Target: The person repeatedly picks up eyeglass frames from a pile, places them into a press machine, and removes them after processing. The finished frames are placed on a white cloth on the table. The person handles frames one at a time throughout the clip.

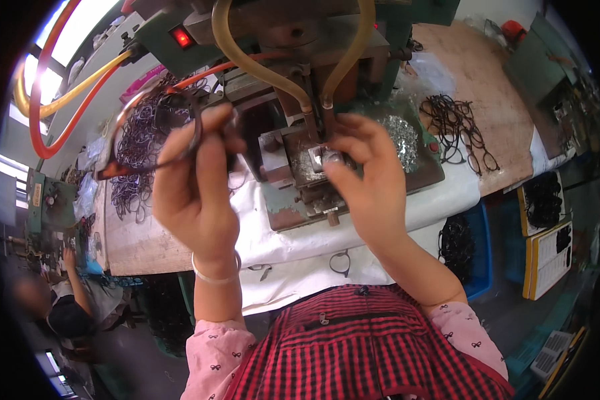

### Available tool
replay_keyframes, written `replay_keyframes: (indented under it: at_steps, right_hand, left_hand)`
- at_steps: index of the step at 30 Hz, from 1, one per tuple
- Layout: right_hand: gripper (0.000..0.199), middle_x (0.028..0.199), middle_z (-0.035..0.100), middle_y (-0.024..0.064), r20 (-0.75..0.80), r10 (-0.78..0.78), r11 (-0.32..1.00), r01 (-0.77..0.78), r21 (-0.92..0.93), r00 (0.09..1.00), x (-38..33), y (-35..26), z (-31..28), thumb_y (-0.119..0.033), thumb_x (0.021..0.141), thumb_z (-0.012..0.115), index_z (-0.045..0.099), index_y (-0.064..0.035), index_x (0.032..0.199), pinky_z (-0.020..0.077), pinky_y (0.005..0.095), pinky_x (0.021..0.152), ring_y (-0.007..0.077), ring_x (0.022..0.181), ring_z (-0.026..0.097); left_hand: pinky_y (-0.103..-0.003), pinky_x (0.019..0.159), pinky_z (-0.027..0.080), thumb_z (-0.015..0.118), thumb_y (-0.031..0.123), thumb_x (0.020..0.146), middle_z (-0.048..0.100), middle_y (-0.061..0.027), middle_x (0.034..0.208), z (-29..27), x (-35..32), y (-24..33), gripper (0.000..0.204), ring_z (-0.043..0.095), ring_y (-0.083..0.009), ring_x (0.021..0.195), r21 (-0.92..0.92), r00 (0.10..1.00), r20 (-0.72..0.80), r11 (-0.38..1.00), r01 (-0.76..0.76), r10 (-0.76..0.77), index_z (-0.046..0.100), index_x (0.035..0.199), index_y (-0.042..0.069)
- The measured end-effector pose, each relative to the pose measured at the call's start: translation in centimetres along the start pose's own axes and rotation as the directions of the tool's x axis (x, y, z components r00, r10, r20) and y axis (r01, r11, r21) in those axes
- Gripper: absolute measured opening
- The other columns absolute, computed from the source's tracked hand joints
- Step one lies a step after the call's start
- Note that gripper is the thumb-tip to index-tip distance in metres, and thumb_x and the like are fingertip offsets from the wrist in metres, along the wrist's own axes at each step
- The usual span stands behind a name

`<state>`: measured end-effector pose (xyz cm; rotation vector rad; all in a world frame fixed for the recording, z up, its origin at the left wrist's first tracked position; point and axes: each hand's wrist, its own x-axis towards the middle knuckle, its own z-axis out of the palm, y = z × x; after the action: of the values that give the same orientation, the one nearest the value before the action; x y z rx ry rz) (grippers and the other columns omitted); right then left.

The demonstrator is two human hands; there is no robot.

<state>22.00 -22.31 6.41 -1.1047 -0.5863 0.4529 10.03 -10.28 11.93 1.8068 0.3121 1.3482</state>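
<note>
Dark eyeglass frame (155, 137) pinched in left hand (197, 190), long axis approx. horizontal, temple pointing left.

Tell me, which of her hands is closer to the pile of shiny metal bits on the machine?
Right. The right hand is beside the shiny pile; the left hand, holding an eyeglass frame, is farther off across the machine.
</note>
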Motion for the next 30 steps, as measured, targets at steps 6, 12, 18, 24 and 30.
replay_keyframes:
  at_steps: [6,12,18,24,30]
  right_hand:
    - [0.033,0.105,0.067,0.0147,0.250,-0.265,0.367,0.337,-0.867,0.931,0.1,0.7,-9.9,-0.007,0.075,0.074,0.066,-0.0004,0.106,0.0472,0.0432,0.091,0.0328,0.102,0.061]
    - [0.017,0.090,0.064,0.0111,0.134,-0.389,0.073,0.175,-0.982,0.911,0.9,6.7,-14.8,-0.010,0.074,0.074,0.069,-0.0053,0.090,0.0467,0.0420,0.080,0.0322,0.089,0.058]
    - [0.007,0.085,0.065,0.0096,0.058,-0.381,0.268,0.170,-0.948,0.923,4.1,6.1,-14.6,-0.008,0.074,0.072,0.070,-0.0073,0.081,0.0466,0.0409,0.076,0.0313,0.084,0.059]
    - [0.013,0.094,0.067,0.0130,0.111,-0.322,0.278,0.206,-0.938,0.940,4.6,6.3,-14.9,-0.007,0.079,0.066,0.071,-0.0062,0.091,0.0475,0.0398,0.085,0.0327,0.093,0.062]
    - [0.019,0.102,0.068,0.0162,0.034,-0.318,0.465,0.187,-0.865,0.948,3.4,8.9,-18.6,-0.007,0.089,0.063,0.069,0.0011,0.105,0.0487,0.0380,0.088,0.0295,0.095,0.063]
  left_hand:
    - [-0.024,0.035,0.041,0.049,0.029,0.101,0.065,-0.0224,0.095,0.8,-4.7,2.2,0.044,0.059,-0.0174,0.051,-0.105,0.260,0.721,0.269,0.957,-0.642,0.050,0.123,-0.009]
    - [-0.020,0.033,0.032,0.041,0.032,0.103,0.058,-0.0088,0.059,4.0,-4.7,-0.3,0.045,0.046,-0.0102,0.039,-0.167,0.193,0.721,0.104,0.980,-0.666,0.058,0.119,-0.005]
    - [-0.021,0.035,0.035,0.046,0.031,0.100,0.059,-0.0098,0.067,4.6,-5.1,0.2,0.041,0.050,-0.0119,0.048,-0.136,0.182,0.627,0.124,0.983,-0.757,0.059,0.118,-0.003]
    - [-0.022,0.037,0.037,0.046,0.031,0.102,0.062,-0.0084,0.064,5.0,-5.5,-1.0,0.037,0.051,-0.0125,0.044,-0.197,0.188,0.707,0.066,0.978,-0.682,0.060,0.116,0.000]
    - [-0.026,0.058,0.049,0.054,0.027,0.101,0.067,-0.0072,0.077,-0.3,-8.1,-1.6,0.029,0.064,-0.0136,0.066,-0.091,0.423,0.693,0.511,0.855,-0.584,0.063,0.108,0.001]
